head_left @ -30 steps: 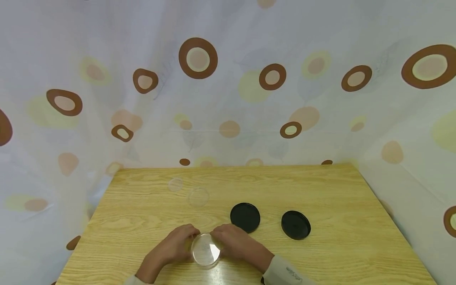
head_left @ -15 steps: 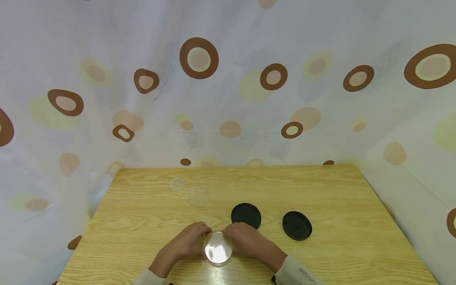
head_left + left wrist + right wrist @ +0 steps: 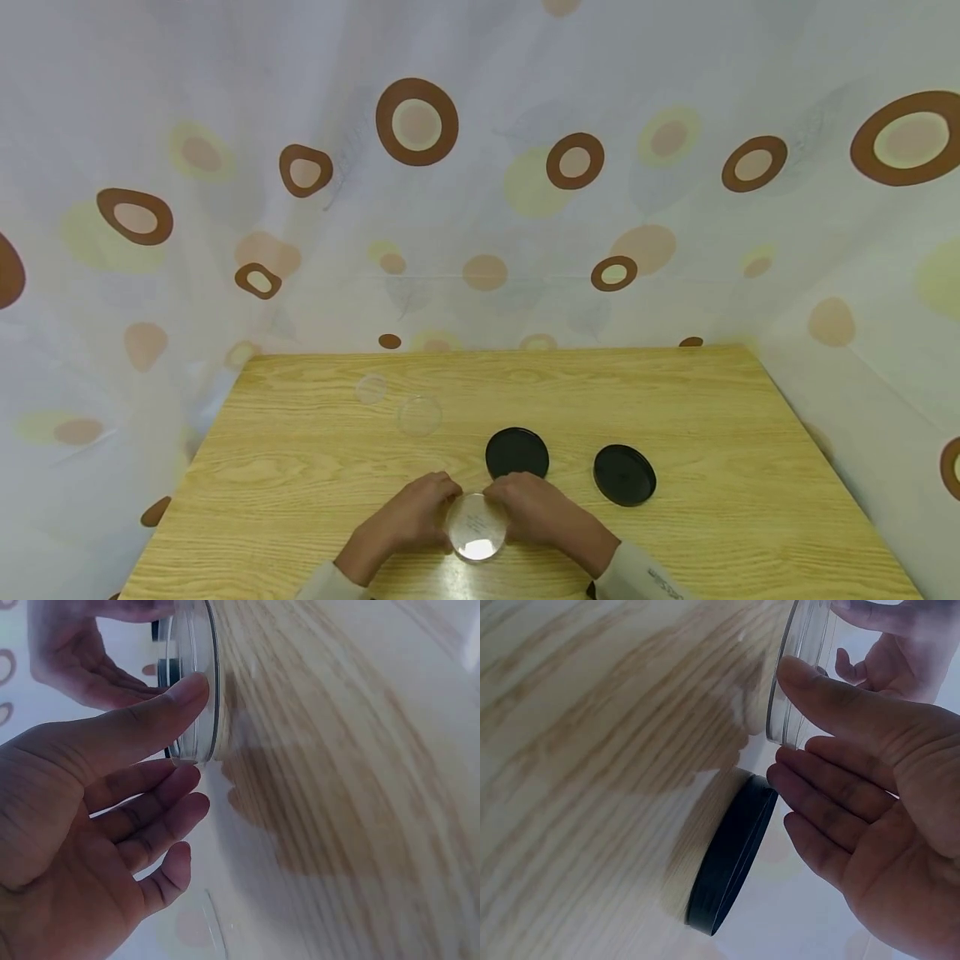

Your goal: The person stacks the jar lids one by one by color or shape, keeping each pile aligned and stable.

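A clear round petri dish (image 3: 477, 527) is at the table's near side, between the two hands. My left hand (image 3: 414, 515) grips its left edge, thumb on the side wall and fingertips curled at the far rim. From the right, my right hand (image 3: 542, 512) pinches the opposite edge in the same way. The left wrist view shows the dish wall (image 3: 196, 712) under the left thumb, low over the wood; stacked clear rims are visible. Beyond the right hand lies a round black shallow dish or lid (image 3: 517, 454), also seen as a black rim (image 3: 731, 859) in the right wrist view.
A second black shallow dish or lid (image 3: 625, 475) lies farther right. Farther back on the left are a clear round disc or dish (image 3: 419, 416) and a smaller clear disc (image 3: 371, 389). Patterned cloth (image 3: 480, 208) hangs behind the wooden table (image 3: 712, 400) and at its sides.
Both hands have moved the clear petri dish to the right along the near side. The black pieces and the clear discs at the back have stayed put.
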Available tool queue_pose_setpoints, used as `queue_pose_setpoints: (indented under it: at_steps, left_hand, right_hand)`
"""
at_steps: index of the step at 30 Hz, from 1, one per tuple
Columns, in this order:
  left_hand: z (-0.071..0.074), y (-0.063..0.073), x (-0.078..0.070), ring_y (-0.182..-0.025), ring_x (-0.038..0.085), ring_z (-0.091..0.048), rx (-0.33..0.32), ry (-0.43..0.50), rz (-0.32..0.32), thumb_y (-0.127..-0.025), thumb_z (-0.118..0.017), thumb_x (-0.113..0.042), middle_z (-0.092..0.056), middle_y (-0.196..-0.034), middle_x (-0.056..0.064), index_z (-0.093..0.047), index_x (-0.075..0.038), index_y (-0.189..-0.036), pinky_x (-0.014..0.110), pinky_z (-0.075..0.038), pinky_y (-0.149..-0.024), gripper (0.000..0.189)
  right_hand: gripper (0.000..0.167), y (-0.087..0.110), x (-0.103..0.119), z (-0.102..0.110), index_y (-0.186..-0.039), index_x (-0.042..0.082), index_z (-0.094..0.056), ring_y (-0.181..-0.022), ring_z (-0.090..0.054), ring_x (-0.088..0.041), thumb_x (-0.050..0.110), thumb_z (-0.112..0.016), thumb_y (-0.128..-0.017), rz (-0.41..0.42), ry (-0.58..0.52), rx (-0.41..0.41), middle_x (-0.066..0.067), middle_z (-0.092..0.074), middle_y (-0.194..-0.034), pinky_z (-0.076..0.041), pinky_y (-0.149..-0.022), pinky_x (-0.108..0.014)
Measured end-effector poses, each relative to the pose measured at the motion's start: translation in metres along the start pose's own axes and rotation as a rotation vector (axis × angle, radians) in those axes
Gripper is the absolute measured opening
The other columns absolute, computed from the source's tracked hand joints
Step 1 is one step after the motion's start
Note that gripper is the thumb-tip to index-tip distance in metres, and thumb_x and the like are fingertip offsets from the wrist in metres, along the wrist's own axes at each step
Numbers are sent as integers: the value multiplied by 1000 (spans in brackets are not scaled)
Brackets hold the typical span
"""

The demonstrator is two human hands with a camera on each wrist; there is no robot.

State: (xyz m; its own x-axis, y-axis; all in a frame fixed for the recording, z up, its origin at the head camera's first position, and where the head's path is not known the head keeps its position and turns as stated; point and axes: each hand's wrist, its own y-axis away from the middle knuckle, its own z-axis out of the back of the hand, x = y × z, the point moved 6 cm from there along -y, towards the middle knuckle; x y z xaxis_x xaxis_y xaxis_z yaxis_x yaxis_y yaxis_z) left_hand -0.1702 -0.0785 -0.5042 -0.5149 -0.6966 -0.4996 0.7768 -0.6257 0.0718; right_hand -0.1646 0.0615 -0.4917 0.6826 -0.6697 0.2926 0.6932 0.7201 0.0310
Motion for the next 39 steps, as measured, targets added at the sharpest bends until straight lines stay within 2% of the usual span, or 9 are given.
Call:
queue_pose_setpoints:
  at_steps: [13,24,33,39]
  left_hand:
    - [-7,-2,-3,-92,7,-54,37,3,41,-57,-90,-20,-61,-98,-4,-66,-6,-108,24,-50,-82,58]
    - [-7,-2,-3,-92,7,-53,44,15,32,-58,-91,-22,-61,-99,-4,-66,-7,-108,24,-50,-83,58]
    - [1,5,6,-94,9,-54,26,7,43,-59,-90,-24,-59,-99,-4,-64,-7,-110,27,-50,-87,60]
    - [9,8,13,-94,12,-55,10,16,46,-61,-88,-25,-59,-100,-2,-63,-6,-113,29,-50,-84,61]
  right_hand:
    - [41,4,-1,-3,-104,9,-68,-90,-63,-10,16,-85,-68,15,10,1,0,-69,-100,-52,-79,-26]
    - [41,3,-1,-5,-104,9,-68,-90,-63,-10,17,-85,-68,5,16,16,0,-69,-100,-52,-78,-26]
    - [40,4,1,0,-99,11,-67,-86,-62,-10,0,-82,-64,15,32,2,1,-68,-95,-52,-76,-25]
    - [41,2,2,8,-98,10,-67,-86,-63,-12,4,-85,-62,49,90,-32,1,-68,-95,-52,-76,-25]
